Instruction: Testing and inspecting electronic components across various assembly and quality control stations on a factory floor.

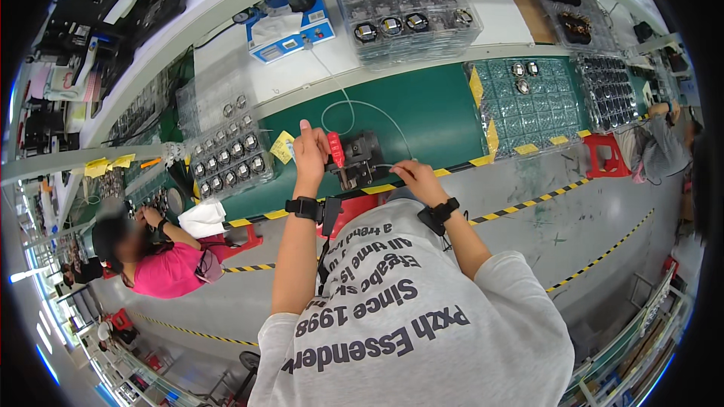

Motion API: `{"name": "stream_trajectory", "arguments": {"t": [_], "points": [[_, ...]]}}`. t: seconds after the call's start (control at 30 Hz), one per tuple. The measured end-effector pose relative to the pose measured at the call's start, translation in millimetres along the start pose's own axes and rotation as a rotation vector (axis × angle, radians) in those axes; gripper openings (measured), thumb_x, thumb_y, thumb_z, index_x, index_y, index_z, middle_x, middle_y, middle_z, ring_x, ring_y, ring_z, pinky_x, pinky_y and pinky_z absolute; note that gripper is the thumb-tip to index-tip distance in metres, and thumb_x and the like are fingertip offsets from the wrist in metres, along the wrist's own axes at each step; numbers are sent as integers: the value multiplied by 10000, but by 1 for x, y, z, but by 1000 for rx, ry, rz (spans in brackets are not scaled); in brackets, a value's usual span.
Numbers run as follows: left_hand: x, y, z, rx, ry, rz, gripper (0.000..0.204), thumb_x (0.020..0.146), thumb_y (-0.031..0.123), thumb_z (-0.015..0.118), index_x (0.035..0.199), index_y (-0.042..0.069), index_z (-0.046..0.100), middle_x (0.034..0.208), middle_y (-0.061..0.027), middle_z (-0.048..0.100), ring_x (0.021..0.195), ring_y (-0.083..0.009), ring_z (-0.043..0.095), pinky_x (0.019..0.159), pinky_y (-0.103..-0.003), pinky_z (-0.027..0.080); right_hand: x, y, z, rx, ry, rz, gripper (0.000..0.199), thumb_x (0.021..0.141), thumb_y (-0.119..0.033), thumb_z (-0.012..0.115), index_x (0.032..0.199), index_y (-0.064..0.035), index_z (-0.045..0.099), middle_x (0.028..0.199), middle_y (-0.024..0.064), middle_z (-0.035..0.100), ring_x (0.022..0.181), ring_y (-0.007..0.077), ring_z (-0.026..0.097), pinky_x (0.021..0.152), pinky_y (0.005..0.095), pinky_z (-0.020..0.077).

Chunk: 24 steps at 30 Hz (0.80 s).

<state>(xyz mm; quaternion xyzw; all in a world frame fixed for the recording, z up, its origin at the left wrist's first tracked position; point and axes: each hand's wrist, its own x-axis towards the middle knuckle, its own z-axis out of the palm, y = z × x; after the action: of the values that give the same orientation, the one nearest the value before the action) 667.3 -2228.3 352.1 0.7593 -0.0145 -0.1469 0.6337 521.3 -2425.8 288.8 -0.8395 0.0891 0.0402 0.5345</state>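
My left hand (309, 157) is at the red handle (335, 149) of a toggle clamp, its fingers against the handle's left side and one digit pointing up. The clamp belongs to a small dark metal fixture (365, 157) near the green bench's front edge. My right hand (419, 181) is closed in a pinch at the fixture's right side. Between its fingertips is the end of a thin clear tube (391, 122), which loops back to a blue dispenser box (292, 36). Its tip points at the fixture; what sits inside the fixture is too small to tell.
Clear trays of round parts (232, 152) stand left of the fixture; a larger tray (526, 105) with a few round parts lies right. Stacked trays (407, 11) fill the back shelf. A person in pink (175, 267) works at the left. A red stool (608, 157) stands right.
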Motion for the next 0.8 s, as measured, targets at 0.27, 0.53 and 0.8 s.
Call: {"name": "stream_trajectory", "arguments": {"t": [0.27,0.53,0.8], "points": [[7,1,-6,-25,-7,-31,657,948,499,233,476,79,413,414,6,381,363,-66,319,370,-215,225,11,37,27,196,-29,114,194,888,-160,538,991,-31,639,753,47,637,587,68,439,530,238,367],[10,2,-9,-33,-33,-50,639,945,494,251,483,87,420,424,14,384,369,-68,313,378,-218,217,18,41,38,501,-35,67,220,908,-172,519,990,-9,642,883,-20,657,702,33,466,636,211,392],[9,-4,-10,-49,-17,-62,627,943,493,241,492,100,426,430,17,387,378,-69,302,388,-225,202,28,43,26,477,-183,90,219,911,-174,514,973,-13,650,916,10,655,842,64,533,800,214,406]]}}
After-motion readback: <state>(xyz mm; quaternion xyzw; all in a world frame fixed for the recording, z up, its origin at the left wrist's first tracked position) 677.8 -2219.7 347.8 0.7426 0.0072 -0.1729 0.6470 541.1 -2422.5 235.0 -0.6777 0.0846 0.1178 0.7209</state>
